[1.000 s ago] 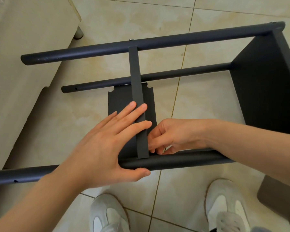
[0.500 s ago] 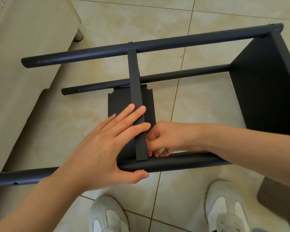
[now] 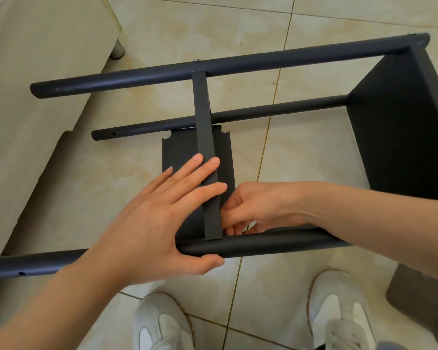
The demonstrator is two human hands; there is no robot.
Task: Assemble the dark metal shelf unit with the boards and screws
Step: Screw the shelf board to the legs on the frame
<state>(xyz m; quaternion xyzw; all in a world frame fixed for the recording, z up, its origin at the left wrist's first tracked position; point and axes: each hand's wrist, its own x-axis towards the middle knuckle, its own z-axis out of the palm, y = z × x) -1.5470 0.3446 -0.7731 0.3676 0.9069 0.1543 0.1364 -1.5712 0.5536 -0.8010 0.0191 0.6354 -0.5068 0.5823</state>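
The dark shelf frame lies on its side on the tiled floor. A far tube and a near tube run left to right, with a lower tube between them. The end board closes the right side. A middle board spans from far tube to near tube, edge toward me. A screw head shows where it meets the far tube. My left hand presses straight fingers on this board, thumb under the near tube. My right hand pinches the board's right side just above the near tube; what lies under its fingertips is hidden.
A beige sofa-like piece with a short leg borders the left. My white shoes stand just below the near tube. A grey object sits at the lower right. Open screw holes show near the tubes' left ends.
My right hand's fingers have shifted slightly along the board's right side near the tube. My left hand keeps pressing in the same place.
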